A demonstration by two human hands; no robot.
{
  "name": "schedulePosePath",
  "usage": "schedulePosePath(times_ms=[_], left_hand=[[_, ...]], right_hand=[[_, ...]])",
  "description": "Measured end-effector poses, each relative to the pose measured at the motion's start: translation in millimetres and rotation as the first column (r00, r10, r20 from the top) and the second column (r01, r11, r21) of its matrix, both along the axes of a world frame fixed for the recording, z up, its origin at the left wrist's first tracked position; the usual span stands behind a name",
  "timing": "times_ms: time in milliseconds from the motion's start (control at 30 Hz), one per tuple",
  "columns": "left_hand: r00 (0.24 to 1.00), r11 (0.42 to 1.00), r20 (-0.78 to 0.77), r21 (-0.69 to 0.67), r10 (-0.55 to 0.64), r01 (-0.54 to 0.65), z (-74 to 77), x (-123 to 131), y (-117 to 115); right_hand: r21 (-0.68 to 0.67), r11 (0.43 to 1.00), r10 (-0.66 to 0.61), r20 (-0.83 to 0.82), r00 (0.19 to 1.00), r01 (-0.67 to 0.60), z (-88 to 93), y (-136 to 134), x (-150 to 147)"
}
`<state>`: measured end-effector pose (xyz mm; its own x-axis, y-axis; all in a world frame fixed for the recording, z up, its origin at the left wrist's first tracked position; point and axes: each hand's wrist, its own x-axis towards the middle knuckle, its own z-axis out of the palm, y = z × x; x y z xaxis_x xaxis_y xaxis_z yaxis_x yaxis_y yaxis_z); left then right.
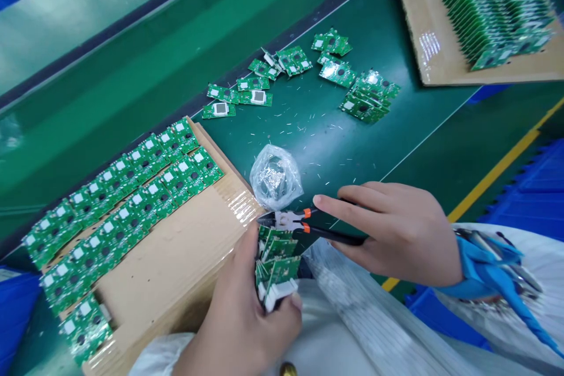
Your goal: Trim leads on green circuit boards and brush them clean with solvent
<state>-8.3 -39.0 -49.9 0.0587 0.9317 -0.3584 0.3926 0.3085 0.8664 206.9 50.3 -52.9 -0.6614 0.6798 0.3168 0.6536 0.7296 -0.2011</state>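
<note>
Near the bottom middle, my left hand (pixel 247 305) is closed around a green circuit board (pixel 277 264) with a white part at its lower end. My right hand (pixel 392 229) grips the black handles of a pair of side cutters (pixel 288 220), which have orange bands below the jaws. The cutter tips touch or nearly touch the board's upper end, beside my left fingertips; I cannot tell whether they bite on anything. Just beyond them stands a plastic-lined round container (pixel 276 177) with small bright metal clippings in it.
Rows of circuit boards (pixel 132 205) lie on a cardboard sheet (pixel 176 270) at left. Loose boards (pixel 370 96) and scattered clippings are on the green table (pixel 299 129). At upper right, boards stand densely on another cardboard (pixel 445 64). A blue strap (pixel 484 264) circles my right wrist.
</note>
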Motion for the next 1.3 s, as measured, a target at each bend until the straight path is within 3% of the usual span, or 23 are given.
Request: schedulePosePath(times_ms=[133, 233, 367, 600, 867, 1133, 1300], left_hand=[[0.994, 0.983, 0.106, -0.183, 0.037, -0.017, 2.9, -1.7, 9.7], [0.987, 0.976, 0.154, -0.217, 0.051, -0.016, 0.8, -4.2, 11.0], [0.980, 0.983, 0.193, -0.186, 0.042, -0.005, -1.2, -9.9, 6.2], [0.987, 0.987, 0.118, -0.136, 0.105, -0.088, -0.2, -17.7, -12.9], [0.996, 0.996, 0.086, 0.085, -0.034, 0.027, -10.4, -27.8, -23.6], [0.996, 0.990, 0.003, 0.110, -0.089, 0.088, -7.2, -28.9, -21.1], [0.999, 0.997, 0.010, 0.060, -0.053, 0.052, -6.2, -26.7, -22.8]], right_hand=[[-0.056, 0.998, -0.011, 0.047, 0.999, 0.013, 0.4, -0.4, 1.6], [0.000, 1.000, -0.007, 0.089, 0.996, 0.007, 1.4, 3.3, 4.0], [0.126, 0.992, -0.032, 0.098, 0.995, 0.020, 2.4, 8.9, 9.5], [0.092, 0.995, -0.051, 0.044, 0.998, 0.047, -1.3, 4.7, 15.6], [0.088, 0.996, 0.002, -0.007, 1.000, -0.002, 1.3, 2.4, 13.1], [0.127, 0.992, -0.004, -0.030, 1.000, 0.008, 1.1, 0.0, 11.1], [0.127, 0.992, -0.019, -0.037, 0.999, 0.023, 1.0, -0.4, 8.1]])
